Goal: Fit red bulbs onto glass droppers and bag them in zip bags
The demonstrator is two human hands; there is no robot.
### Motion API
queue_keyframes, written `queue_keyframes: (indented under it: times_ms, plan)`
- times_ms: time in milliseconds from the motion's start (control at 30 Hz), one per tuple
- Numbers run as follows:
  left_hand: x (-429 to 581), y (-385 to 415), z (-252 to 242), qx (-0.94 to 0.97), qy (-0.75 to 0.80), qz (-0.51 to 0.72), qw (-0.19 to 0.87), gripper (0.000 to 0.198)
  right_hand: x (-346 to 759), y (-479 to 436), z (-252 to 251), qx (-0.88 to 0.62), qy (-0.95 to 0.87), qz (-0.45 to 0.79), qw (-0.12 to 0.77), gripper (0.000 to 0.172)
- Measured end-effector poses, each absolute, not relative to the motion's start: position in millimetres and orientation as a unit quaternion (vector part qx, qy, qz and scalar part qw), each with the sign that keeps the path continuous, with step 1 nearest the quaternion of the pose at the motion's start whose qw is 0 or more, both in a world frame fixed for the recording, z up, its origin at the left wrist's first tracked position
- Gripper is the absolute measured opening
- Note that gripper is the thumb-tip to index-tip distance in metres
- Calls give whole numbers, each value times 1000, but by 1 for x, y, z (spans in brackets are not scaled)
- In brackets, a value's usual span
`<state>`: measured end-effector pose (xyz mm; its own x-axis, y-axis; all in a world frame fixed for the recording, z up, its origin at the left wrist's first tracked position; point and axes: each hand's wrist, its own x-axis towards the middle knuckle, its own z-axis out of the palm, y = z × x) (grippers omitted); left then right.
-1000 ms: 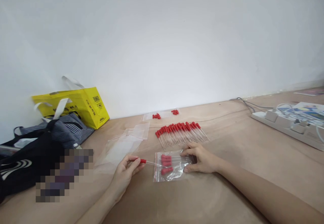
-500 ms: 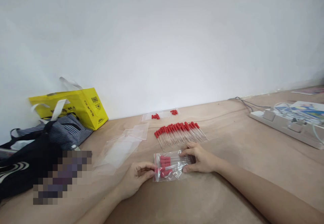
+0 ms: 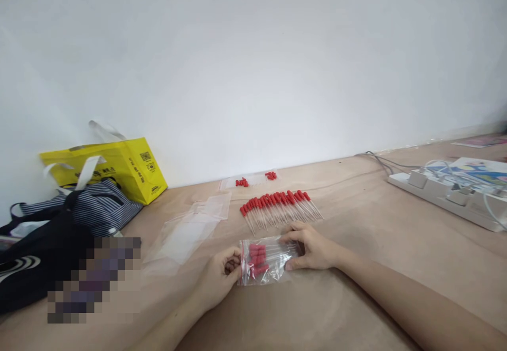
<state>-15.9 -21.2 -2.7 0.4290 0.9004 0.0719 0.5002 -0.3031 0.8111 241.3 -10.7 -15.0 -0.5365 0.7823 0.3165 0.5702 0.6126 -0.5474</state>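
Note:
A small clear zip bag (image 3: 266,262) holding several red-bulbed glass droppers lies on the brown surface in front of me. My left hand (image 3: 220,278) is closed with its fingers pinching the bag's left, open edge. My right hand (image 3: 312,246) grips the bag's right end between thumb and fingers. Just behind the bag, a row of several loose droppers with red bulbs (image 3: 279,207) lies side by side.
Empty clear bags (image 3: 189,229) lie to the left. A filled bag of droppers (image 3: 253,180) sits near the wall. A yellow bag (image 3: 119,167), a striped bag (image 3: 91,207) and a black bag (image 3: 35,256) crowd the left. A white power strip (image 3: 447,197) with cables sits at right.
My left hand pushed a dropper into the bag, then moved right and closed on the bag's open edge. My right hand stayed on the bag's right end.

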Motion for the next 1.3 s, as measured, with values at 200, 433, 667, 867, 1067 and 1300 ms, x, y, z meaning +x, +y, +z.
queue_keyframes:
  times_ms: [200,433,667,867,1067,1300]
  plan:
    - [-10,-24,-2,767,467,254,360,15,242,-11,-15,-393,-855,200,273,52]
    - [-12,-29,9,805,430,239,331,18,241,-12,-16,-364,-856,204,304,53]
    - [-14,-30,1,803,448,263,293,32,234,-17,-12,-334,-889,170,265,24]
    - [-20,-25,-10,785,482,308,236,45,234,-16,-13,-352,-895,105,253,20]
    - [-26,-17,1,853,411,270,174,35,236,-15,-14,-326,-889,186,262,31]
    - [-23,-21,24,892,348,204,203,18,234,-18,-11,-337,-879,194,275,24]
